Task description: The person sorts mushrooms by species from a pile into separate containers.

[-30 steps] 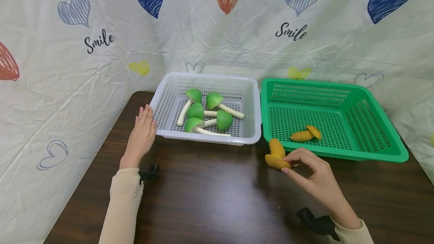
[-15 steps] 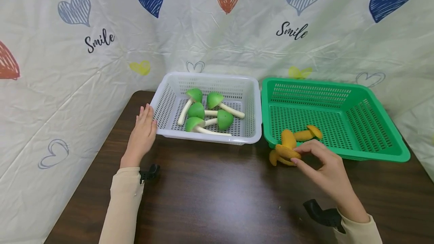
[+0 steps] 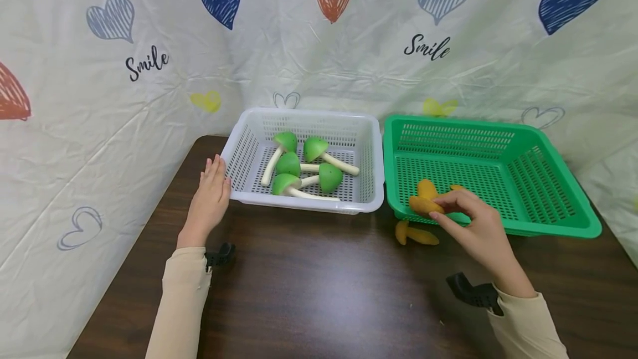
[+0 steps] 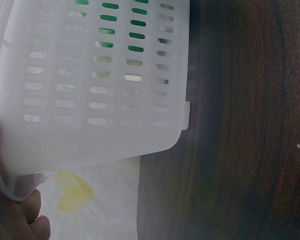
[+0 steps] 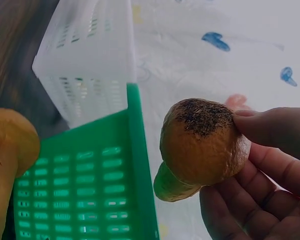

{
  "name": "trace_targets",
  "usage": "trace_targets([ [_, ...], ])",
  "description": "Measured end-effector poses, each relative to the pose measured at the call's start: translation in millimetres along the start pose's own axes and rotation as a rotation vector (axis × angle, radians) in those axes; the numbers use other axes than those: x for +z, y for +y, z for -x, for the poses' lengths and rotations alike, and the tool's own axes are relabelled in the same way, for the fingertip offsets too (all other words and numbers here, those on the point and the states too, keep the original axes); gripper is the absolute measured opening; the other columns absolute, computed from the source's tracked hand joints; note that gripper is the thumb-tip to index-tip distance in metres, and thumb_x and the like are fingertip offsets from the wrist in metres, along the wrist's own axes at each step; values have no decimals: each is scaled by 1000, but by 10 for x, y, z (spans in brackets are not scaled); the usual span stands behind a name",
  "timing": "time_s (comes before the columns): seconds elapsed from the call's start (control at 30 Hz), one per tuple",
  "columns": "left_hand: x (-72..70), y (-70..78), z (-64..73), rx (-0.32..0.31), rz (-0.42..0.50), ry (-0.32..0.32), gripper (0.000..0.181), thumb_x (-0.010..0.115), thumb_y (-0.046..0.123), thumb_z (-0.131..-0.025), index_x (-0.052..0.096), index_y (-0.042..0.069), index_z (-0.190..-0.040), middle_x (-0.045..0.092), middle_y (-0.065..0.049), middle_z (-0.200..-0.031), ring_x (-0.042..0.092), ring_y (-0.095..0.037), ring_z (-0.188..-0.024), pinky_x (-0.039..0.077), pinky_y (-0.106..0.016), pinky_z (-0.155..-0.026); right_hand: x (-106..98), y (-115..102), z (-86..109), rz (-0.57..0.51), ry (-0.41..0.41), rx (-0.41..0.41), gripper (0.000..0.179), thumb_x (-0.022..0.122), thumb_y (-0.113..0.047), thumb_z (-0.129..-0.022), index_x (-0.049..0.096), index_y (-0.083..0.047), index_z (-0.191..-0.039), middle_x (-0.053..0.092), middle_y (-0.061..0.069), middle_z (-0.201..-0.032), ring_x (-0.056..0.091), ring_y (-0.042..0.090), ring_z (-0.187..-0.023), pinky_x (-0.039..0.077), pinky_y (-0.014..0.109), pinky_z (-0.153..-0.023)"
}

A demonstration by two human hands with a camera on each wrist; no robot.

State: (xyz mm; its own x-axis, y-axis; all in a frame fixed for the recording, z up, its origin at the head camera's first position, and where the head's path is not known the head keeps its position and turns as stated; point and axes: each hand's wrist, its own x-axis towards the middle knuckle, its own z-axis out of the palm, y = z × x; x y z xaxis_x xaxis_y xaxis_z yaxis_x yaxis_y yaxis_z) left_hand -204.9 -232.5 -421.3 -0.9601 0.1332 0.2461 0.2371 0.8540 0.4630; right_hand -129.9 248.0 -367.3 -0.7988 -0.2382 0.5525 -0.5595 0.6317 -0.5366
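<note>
My right hand [image 3: 473,226] pinches a brown toy mushroom [image 5: 200,145] by its cap, between thumb and fingers. In the head view it overlaps the front rim of the green basket [image 3: 553,229]. Another brown mushroom [image 3: 422,236] lies on the table just before that basket. A third one [image 3: 456,187] inside the basket is mostly hidden behind my right hand. At the left end of the white basket [image 3: 299,202], my left hand [image 3: 206,198] rests against the rim with its fingers straight. Several green-capped mushrooms [image 3: 330,177] with white stems lie in the white basket.
Both baskets stand side by side at the back of the dark wooden table [image 3: 309,281]. Behind them hangs a white cloth [image 3: 349,60] printed with hearts. A black wrist camera mount [image 3: 473,292] juts out beside my right wrist.
My right hand has lifted the brown mushroom away from me and slightly right, up to the green basket's front rim, uncovering the mushroom on the table. My left hand stays in place.
</note>
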Motion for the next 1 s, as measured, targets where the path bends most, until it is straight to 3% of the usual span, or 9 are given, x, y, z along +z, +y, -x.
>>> trace_targets([
  [0.2,-2,-12,4,1,-2,8,53,34,18,-102,19,-10,-145,12,-22,-154,2,-31,-143,8,-52,-113,26,65,-81,21,-21,65,25,75,9,-73,67,-5,-93,61,0,-88,54,-5,-78,44,8,-69],
  [0.47,8,-14,3,-2,5,4,53,35,16,-102,19,-10,-145,12,-22,-154,1,-30,-143,7,-50,-113,38,125,-150,84,-53,75,22,75,4,-76,68,-5,-95,62,2,-89,54,-5,-80,46,13,-68],
  [0.77,5,-10,7,0,-4,3,54,34,18,-102,18,-10,-145,11,-21,-155,0,-29,-143,9,-52,-113,48,163,-156,128,-67,80,19,75,1,-77,68,-5,-94,63,2,-89,57,3,-78,48,19,-66],
  [1.0,13,-4,6,1,6,4,53,35,15,-102,18,-10,-145,12,-22,-154,1,-30,-143,8,-52,-113,59,185,-152,150,-80,107,20,74,-1,-79,68,-4,-98,63,5,-90,62,20,-77,50,25,-65],
])
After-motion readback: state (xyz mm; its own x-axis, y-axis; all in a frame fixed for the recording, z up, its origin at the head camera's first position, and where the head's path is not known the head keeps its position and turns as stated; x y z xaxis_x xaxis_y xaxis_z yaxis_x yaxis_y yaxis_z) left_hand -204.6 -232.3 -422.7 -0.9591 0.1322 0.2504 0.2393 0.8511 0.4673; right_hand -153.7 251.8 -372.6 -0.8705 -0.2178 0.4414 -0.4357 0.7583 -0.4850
